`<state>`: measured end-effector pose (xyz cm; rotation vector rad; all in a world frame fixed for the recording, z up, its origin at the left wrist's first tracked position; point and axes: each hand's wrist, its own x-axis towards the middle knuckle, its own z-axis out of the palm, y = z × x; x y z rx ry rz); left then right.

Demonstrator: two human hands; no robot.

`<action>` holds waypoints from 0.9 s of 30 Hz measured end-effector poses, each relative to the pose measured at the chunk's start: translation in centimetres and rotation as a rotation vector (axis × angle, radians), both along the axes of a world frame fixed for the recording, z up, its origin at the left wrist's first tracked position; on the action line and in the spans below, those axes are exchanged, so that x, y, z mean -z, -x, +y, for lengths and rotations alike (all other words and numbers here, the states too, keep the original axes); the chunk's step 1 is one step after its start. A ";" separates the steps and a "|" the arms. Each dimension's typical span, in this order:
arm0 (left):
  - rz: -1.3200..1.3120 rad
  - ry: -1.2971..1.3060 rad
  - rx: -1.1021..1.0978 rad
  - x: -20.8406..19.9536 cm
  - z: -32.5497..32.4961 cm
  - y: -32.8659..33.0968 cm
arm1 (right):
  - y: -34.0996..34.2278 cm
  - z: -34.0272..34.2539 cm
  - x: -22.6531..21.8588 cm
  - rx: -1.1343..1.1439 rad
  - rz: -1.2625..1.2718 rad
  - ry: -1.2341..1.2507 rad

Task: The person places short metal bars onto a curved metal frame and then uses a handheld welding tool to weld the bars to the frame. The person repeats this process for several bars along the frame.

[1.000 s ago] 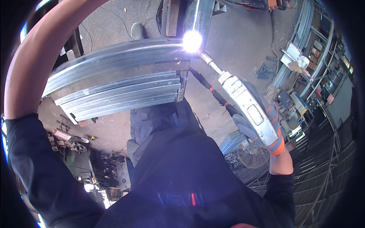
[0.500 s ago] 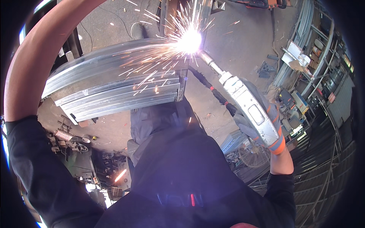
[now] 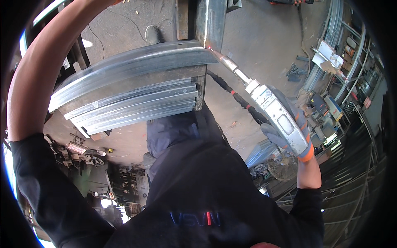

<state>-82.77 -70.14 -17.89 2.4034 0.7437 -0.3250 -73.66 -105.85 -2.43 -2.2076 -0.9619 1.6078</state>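
My right hand, in a grey glove with orange stripes, is wrapped round a silver handheld welding torch. Its tapered nozzle points up and left, with the tip at the corner where a long galvanized steel tube meets an upright-running tube. A small red glow shows at that corner, beside a brownish seam. From the upper left edge my left forearm arches out of the picture. Only a sliver of orange glove cuff shows there; the hand itself lies outside the view.
Below the long tube lie several stacked steel profiles. A black cable with red bands runs to the torch. A shoe stands on the floor beyond. At right are a fan, long tubes and cluttered equipment; tools lie at lower left.
The bright arc and flying sparks have gone out, leaving a small red glow at the joint. The right hand and torch have shifted slightly right and down in view.
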 end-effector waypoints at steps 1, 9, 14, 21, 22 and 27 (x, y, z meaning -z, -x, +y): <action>-0.016 0.052 0.011 -0.2 0.0 0.0 | 0.1 0.1 0.3 0.070 0.049 -0.017; 0.046 0.047 -0.009 -0.3 0.1 -0.3 | -0.1 0.2 0.4 0.196 0.165 0.008; 0.055 0.044 -0.021 -0.2 0.1 -0.2 | -0.1 0.5 0.5 0.194 0.180 -0.006; 0.055 0.011 0.015 0.5 0.4 -0.1 | -1.1 -0.3 -0.6 0.865 0.475 0.363; 0.045 -0.010 0.035 0.9 0.4 -0.1 | -1.2 -0.7 -0.4 0.997 0.608 0.348; 0.003 -0.132 0.133 3.1 1.1 0.1 | -1.6 -3.5 0.6 1.460 1.317 0.081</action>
